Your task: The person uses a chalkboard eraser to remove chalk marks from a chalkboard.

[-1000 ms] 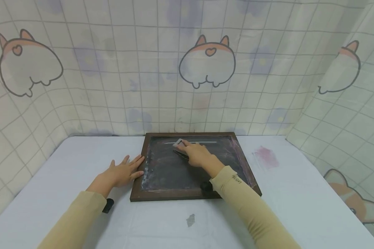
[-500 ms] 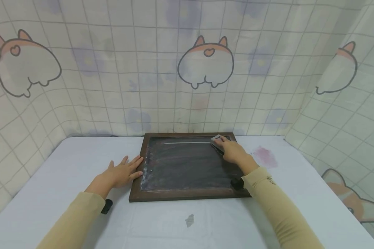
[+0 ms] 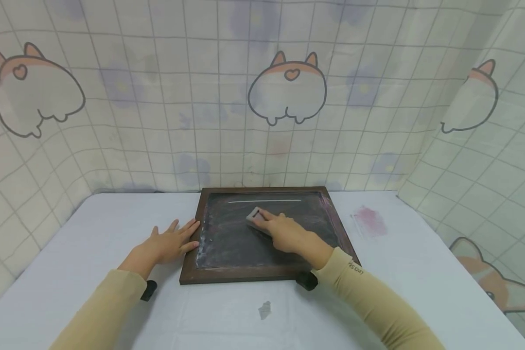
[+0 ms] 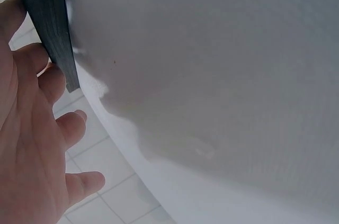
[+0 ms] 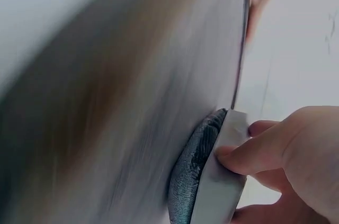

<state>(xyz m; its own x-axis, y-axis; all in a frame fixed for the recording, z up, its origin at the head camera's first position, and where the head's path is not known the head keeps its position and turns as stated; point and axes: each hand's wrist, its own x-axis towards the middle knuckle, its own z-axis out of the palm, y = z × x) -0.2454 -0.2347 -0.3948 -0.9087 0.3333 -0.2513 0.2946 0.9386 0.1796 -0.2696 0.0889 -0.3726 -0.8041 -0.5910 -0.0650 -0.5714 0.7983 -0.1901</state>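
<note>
A small blackboard (image 3: 236,248) in a brown wooden frame lies on the white table, smudged with chalk dust. One white chalk line (image 3: 264,201) runs along its upper part. My right hand (image 3: 290,236) grips a grey blackboard eraser (image 3: 254,214) on the upper middle of the board. In the right wrist view, thumb and fingers pinch the eraser's grey back (image 5: 222,176), its dark felt pad (image 5: 193,171) against the board. With fingers spread and straight, my left hand (image 3: 168,245) rests at the frame's left edge, its fingertips on the wood.
A pink chalk smear (image 3: 370,221) marks the white table (image 3: 218,321) right of the board, and a grey patch (image 3: 265,309) lies in front of it. Behind hangs a grid-patterned curtain (image 3: 227,146) with cartoon corgis. A black wrist camera (image 3: 307,280) sits under the right wrist.
My right hand swept the eraser right along the board below the chalk line, then back left and slightly nearer. The left hand has stayed on the frame.
</note>
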